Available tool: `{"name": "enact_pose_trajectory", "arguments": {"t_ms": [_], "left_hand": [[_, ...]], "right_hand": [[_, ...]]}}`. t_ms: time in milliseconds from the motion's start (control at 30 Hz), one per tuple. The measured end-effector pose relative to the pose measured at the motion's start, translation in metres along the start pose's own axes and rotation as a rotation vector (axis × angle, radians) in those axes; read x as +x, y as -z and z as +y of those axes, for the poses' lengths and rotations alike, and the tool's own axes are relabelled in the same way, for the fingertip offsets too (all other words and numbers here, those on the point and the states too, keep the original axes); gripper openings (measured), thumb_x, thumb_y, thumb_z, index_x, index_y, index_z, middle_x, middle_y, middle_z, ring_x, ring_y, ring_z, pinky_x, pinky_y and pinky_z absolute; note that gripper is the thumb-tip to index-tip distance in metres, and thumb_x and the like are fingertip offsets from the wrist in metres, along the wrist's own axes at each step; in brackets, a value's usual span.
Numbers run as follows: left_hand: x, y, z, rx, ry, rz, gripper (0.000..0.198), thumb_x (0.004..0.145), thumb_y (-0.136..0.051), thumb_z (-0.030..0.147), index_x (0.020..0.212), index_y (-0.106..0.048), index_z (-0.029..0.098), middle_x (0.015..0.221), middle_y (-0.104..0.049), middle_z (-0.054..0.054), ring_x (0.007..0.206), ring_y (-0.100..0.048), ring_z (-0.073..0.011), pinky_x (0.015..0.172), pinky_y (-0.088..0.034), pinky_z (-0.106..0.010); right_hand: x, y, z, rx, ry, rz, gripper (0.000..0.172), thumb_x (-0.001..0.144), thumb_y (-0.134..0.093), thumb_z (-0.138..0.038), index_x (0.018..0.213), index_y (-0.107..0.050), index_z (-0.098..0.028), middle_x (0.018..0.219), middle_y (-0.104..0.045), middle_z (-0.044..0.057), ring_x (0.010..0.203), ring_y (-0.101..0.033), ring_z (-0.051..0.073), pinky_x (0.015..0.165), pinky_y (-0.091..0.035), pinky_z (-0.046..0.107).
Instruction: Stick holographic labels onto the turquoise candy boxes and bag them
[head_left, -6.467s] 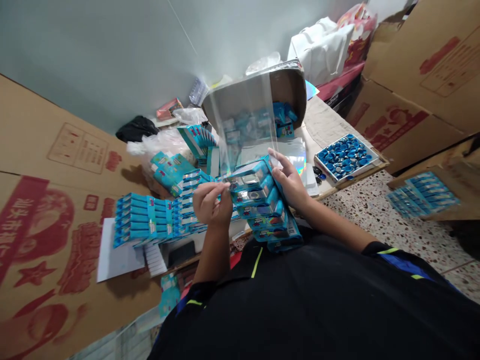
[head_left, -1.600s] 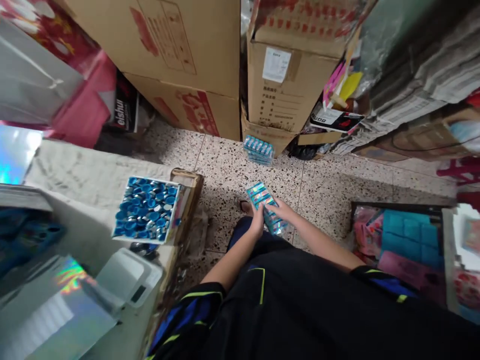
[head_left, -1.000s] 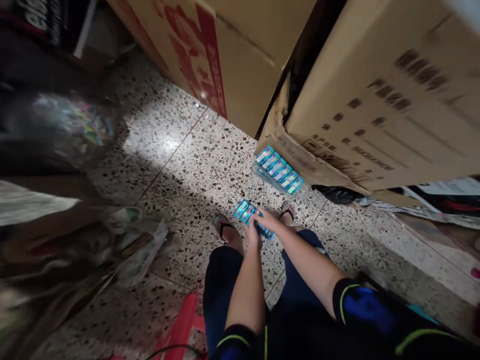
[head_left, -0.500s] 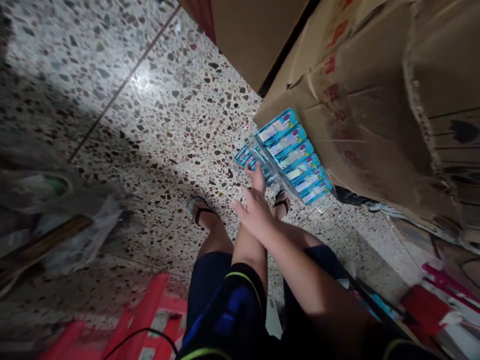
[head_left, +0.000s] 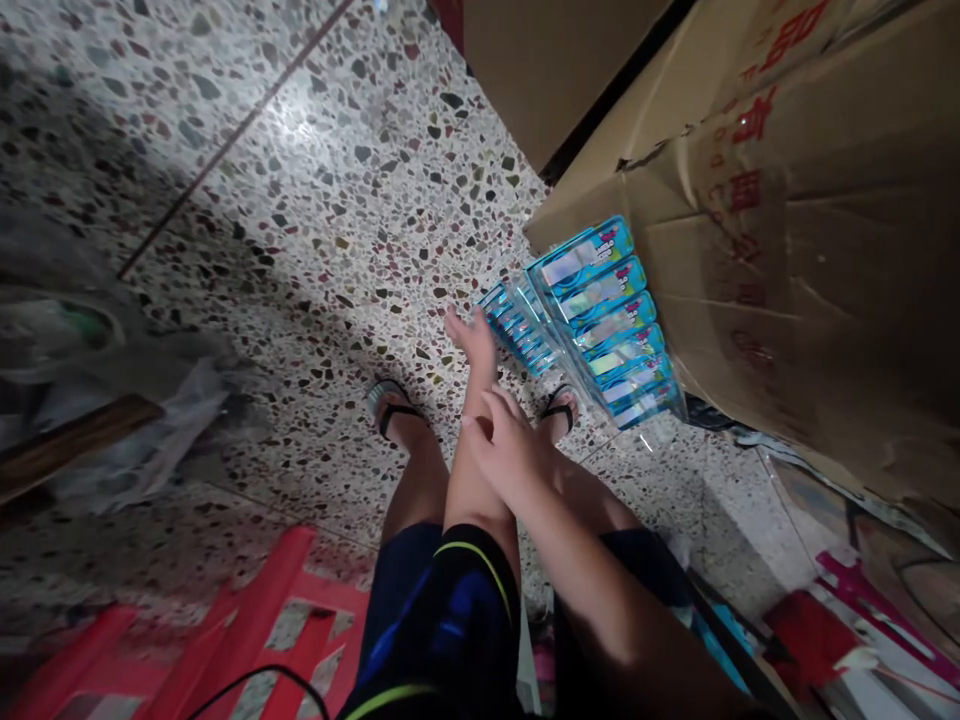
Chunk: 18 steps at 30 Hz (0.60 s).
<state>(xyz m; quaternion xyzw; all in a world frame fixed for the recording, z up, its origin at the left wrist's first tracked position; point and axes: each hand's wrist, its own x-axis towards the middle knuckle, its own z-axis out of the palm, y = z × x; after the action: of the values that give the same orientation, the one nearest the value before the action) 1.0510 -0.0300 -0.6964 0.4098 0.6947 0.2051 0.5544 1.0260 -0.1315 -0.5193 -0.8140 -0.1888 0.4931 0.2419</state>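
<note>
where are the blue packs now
The blue packs lean against the cardboard box at the right of the head view, just right of the left hand.

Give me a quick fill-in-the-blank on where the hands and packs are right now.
The right hand rests on the left ____.
The left hand holds ____.
The blue card packs in a clear plastic bag lean against a ____.
The floor is speckled ____.

Missing words: forearm; nothing; cardboard carton; terrazzo.

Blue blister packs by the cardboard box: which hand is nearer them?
Left hand, just beside the blister packs. Right hand lies across the left forearm, farther away.
</note>
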Motion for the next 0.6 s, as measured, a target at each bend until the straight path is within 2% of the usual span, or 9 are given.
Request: {"name": "enact_pose_trajectory", "arguments": {"t_ms": [67, 167, 233, 333, 400, 467, 533, 600], "left_hand": [[0.022, -0.007, 0.02, -0.105, -0.103, -0.015, 0.058, 0.105, -0.045, 0.057, 0.154, -0.043, 0.027, 0.166, -0.039, -0.011, 0.159, -0.028, -0.0249, 0.131, -0.023, -0.049], [0.035, -0.015, 0.071, -0.211, -0.349, -0.331, 0.057, 0.104, -0.04, 0.066, 0.146, -0.056, 0.031, 0.151, -0.058, -0.004, 0.152, -0.043, -0.0282, 0.124, -0.035, -0.052], [0.022, -0.019, 0.106, -0.198, -0.416, -0.508, 0.056, 0.105, -0.037, 0.065, 0.134, -0.067, 0.027, 0.136, -0.069, -0.004, 0.145, -0.052, -0.0291, 0.121, -0.041, -0.052], [-0.019, -0.02, 0.136, -0.213, -0.405, -0.651, 0.059, 0.107, -0.034, 0.061, 0.115, -0.078, 0.023, 0.12, -0.077, -0.004, 0.129, -0.066, -0.0268, 0.117, -0.047, -0.051], [-0.046, -0.02, 0.139, -0.243, -0.379, -0.638, 0.063, 0.108, -0.029, 0.06, 0.11, -0.079, 0.022, 0.117, -0.078, -0.004, 0.123, -0.069, -0.0243, 0.116, -0.049, -0.05], [-0.064, -0.022, 0.134, -0.275, -0.348, -0.553, 0.068, 0.109, -0.023, 0.06, 0.108, -0.08, 0.022, 0.116, -0.079, -0.004, 0.121, -0.07, -0.0225, 0.115, -0.048, -0.048], [-0.069, -0.026, 0.126, -0.289, -0.326, -0.448, 0.073, 0.109, -0.02, 0.061, 0.103, -0.081, 0.021, 0.112, -0.079, -0.005, 0.118, -0.071, -0.0216, 0.115, -0.049, -0.046], [-0.06, -0.03, 0.118, -0.269, -0.313, -0.35, 0.077, 0.108, -0.019, 0.063, 0.096, -0.081, 0.019, 0.102, -0.08, -0.007, 0.112, -0.073, -0.0208, 0.112, -0.05, -0.043]], "right_hand": [[0.007, 0.004, 0.003, 0.32, -0.178, 0.145, 0.05, 0.089, -0.062, -0.039, 0.135, -0.059, -0.022, 0.149, -0.057, 0.014, 0.138, -0.055, 0.031, 0.118, -0.043, 0.052], [0.021, 0.019, 0.009, 0.938, -0.487, 0.412, 0.048, 0.087, -0.058, -0.037, 0.133, -0.053, -0.024, 0.135, -0.066, 0.011, 0.116, -0.07, 0.025, 0.101, -0.057, 0.047], [0.029, 0.032, 0.012, 1.149, -0.545, 0.602, 0.035, 0.087, -0.053, -0.033, 0.12, -0.055, -0.021, 0.127, -0.069, 0.011, 0.109, -0.073, 0.021, 0.097, -0.059, 0.042], [0.034, 0.044, 0.015, 1.151, -0.486, 0.824, 0.018, 0.087, -0.049, -0.028, 0.101, -0.057, -0.02, 0.115, -0.072, 0.01, 0.104, -0.074, 0.019, 0.095, -0.059, 0.037], [0.035, 0.044, 0.016, 1.121, -0.472, 0.894, 0.015, 0.083, -0.052, -0.025, 0.097, -0.056, -0.021, 0.108, -0.073, 0.008, 0.096, -0.075, 0.019, 0.089, -0.061, 0.037], [0.034, 0.04, 0.016, 1.098, -0.465, 0.928, 0.015, 0.08, -0.055, -0.024, 0.096, -0.054, -0.022, 0.102, -0.073, 0.006, 0.09, -0.075, 0.019, 0.084, -0.061, 0.036], [0.033, 0.036, 0.015, 1.081, -0.434, 0.927, 0.016, 0.079, -0.057, -0.023, 0.095, -0.053, -0.022, 0.096, -0.072, 0.005, 0.086, -0.075, 0.02, 0.082, -0.062, 0.036], [0.032, 0.036, 0.014, 1.061, -0.407, 0.922, 0.015, 0.08, -0.055, -0.023, 0.094, -0.053, -0.022, 0.092, -0.073, 0.004, 0.084, -0.075, 0.02, 0.083, -0.062, 0.038]]}}
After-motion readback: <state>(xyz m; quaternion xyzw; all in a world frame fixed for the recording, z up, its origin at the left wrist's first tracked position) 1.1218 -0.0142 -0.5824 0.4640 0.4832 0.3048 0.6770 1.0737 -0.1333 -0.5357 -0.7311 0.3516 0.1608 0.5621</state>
